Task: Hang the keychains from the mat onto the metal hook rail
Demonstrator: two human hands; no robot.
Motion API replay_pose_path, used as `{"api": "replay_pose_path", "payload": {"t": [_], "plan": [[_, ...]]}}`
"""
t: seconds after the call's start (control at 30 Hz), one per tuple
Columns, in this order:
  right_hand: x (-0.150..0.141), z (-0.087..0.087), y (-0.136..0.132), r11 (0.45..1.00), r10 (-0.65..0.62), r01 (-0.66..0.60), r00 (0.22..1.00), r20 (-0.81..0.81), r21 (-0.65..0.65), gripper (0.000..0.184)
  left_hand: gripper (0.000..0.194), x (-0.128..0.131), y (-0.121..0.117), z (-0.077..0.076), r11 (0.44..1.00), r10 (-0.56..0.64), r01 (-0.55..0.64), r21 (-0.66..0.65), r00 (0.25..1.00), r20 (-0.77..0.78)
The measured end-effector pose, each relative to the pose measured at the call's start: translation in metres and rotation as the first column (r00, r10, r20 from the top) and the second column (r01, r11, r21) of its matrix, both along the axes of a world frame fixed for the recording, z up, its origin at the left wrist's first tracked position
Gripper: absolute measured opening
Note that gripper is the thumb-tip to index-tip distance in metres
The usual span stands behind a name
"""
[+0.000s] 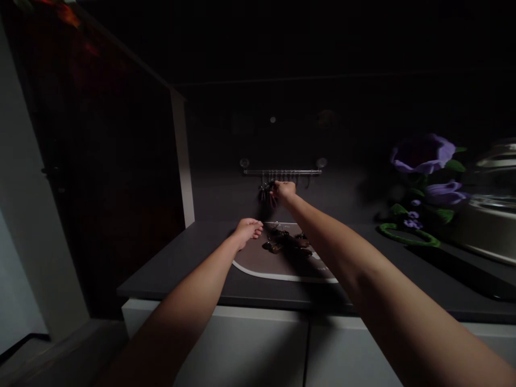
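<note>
My right hand (284,190) reaches up to a clear hook rail (282,172) on the dark wall. Its fingers are pinched together at a keychain with a dark reddish loop (274,201) hanging below them. Just left of it, a small bunch of keys (264,192) hangs from the hooks. Lower down, my left hand (249,231) hovers over the left edge of a brown mat (258,263) with a white border. Its fingers are curled in, and whether anything is between them is hidden. Several dark keychains (278,244) lie on the mat, partly in shadow.
The mat lies on a dark countertop (169,269) above white cabinets (258,333). At right stand purple crocheted flowers (425,156) with a green loop (409,236) and a pale, glass-topped appliance (495,215). A dark door (108,188) is at left. The light is dim.
</note>
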State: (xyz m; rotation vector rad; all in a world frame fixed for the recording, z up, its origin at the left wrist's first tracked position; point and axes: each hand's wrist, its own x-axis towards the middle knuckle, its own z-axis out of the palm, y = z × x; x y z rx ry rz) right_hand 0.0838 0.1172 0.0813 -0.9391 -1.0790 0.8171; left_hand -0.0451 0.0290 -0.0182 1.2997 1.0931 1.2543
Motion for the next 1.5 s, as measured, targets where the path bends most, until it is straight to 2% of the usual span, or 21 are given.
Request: {"api": "replay_pose_path", "payload": {"t": [0.13,0.33,0.5,0.6,0.73,1.0,1.13,1.3,1.4,1.5], "plan": [[-0.003,-0.001,-0.006,0.995,-0.017,0.005,0.993,-0.120,-0.095,0.006,0.010,0.000,-0.002,0.001,1.000,0.008,-0.008,-0.011,1.000,-0.007],[0.001,-0.013,-0.008,0.993,0.053,-0.064,0.992,-0.117,-0.095,0.006,0.011,0.000,-0.002,0.001,1.000,0.007,-0.007,-0.006,1.000,-0.014],[0.004,-0.016,-0.017,0.995,0.066,-0.073,0.993,-0.098,-0.068,0.006,0.011,-0.001,-0.002,0.003,1.000,0.003,-0.003,-0.011,1.000,-0.021],[0.006,-0.018,-0.025,0.994,0.087,-0.091,0.994,-0.063,-0.064,0.007,0.008,-0.003,-0.006,0.005,1.000,-0.013,0.013,-0.024,1.000,-0.006],[0.009,-0.025,-0.038,0.995,0.052,-0.048,0.998,0.035,-0.087,0.007,0.004,-0.007,-0.009,0.009,0.999,-0.032,0.031,-0.037,0.999,-0.018],[0.016,-0.054,-0.075,0.987,0.147,-0.124,0.951,0.272,-0.100,0.003,0.015,-0.015,-0.015,0.015,0.990,-0.140,0.138,-0.024,0.979,-0.147],[0.025,-0.070,-0.087,0.994,0.094,-0.105,0.856,0.509,-0.006,0.008,0.016,-0.016,-0.018,0.015,0.974,-0.217,0.226,0.001,0.938,-0.269],[0.039,-0.080,-0.105,0.987,-0.058,-0.080,0.625,0.778,0.138,0.017,0.025,-0.016,-0.016,0.010,0.941,-0.288,0.335,0.052,0.871,-0.397],[0.043,-0.082,-0.115,0.983,-0.086,-0.103,0.481,0.872,0.153,0.019,0.031,-0.016,-0.016,0.010,0.933,-0.269,0.351,0.077,0.823,-0.501],[0.044,-0.084,-0.117,0.976,-0.091,-0.150,0.372,0.924,0.156,0.020,0.034,-0.015,-0.019,0.011,0.934,-0.218,0.341,0.102,0.775,-0.593]]}}
